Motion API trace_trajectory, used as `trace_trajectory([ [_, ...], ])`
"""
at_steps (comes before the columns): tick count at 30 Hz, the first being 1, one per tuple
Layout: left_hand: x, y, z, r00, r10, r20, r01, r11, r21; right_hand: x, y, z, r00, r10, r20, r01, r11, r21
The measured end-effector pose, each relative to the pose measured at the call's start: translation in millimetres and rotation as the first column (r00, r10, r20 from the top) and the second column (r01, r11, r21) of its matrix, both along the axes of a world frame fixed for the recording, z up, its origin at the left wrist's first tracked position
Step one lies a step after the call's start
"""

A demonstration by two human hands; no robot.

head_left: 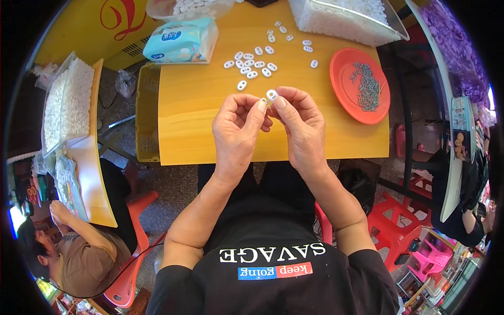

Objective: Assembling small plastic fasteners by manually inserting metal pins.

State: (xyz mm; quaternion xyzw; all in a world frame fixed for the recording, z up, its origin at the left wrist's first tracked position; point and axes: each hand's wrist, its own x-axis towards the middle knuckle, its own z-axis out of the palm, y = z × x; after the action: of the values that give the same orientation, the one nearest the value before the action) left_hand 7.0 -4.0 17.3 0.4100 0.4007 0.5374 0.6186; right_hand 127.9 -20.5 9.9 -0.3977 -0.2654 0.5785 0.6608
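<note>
Left grip point(236, 126): pinched thumb to finger on a small pale piece point(264, 100), mostly covered, hard to make out.
Right grip point(300, 123): closed, thumb against fingers, on a white two-holed piece point(271, 94).
Held white piece: at the right thumb's tip, just beside the left fingertips (touching or apart, cannot tell), lower part hidden.
Counter point(194, 131): yellow, beneath both hands.
Red plate point(344, 97): on the right, bearing grey screw-like bits point(367, 86) and a thin stick.
Loose white pieces point(249, 63): scattered beyond the fingertips.
Tissue pack point(181, 44): pale blue, far left.
Far-right tub point(336, 29): clear, full of whitish bits, cut off above.
Far-left tub point(157, 9): holding white pieces, also cut off.
</note>
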Motion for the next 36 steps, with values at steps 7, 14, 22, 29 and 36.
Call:
trace_trajectory([
  [7,-2,0,3,1.000,-0.017,-0.005,0.017,1.000,0.004,-2,-2,3,0.985,-0.006,0.172,-0.009,0.996,0.087],
  [14,0,-2,2,0.999,0.002,0.032,-0.002,1.000,0.001,-4,-5,5,0.989,-0.013,0.147,-0.001,0.996,0.090],
  [22,-7,-3,-13,0.999,-0.041,0.031,0.039,0.997,0.070,2,-3,0,0.998,0.056,-0.031,-0.056,0.998,0.012],
  [29,-10,0,-21,0.993,-0.078,0.085,0.055,0.968,0.246,3,-2,6,0.973,0.155,-0.172,-0.165,0.985,-0.046],
  [36,-18,8,-20,0.967,-0.186,-0.171,0.241,0.885,0.398,-4,-6,18,0.951,0.216,-0.220,-0.231,0.972,-0.045],
])
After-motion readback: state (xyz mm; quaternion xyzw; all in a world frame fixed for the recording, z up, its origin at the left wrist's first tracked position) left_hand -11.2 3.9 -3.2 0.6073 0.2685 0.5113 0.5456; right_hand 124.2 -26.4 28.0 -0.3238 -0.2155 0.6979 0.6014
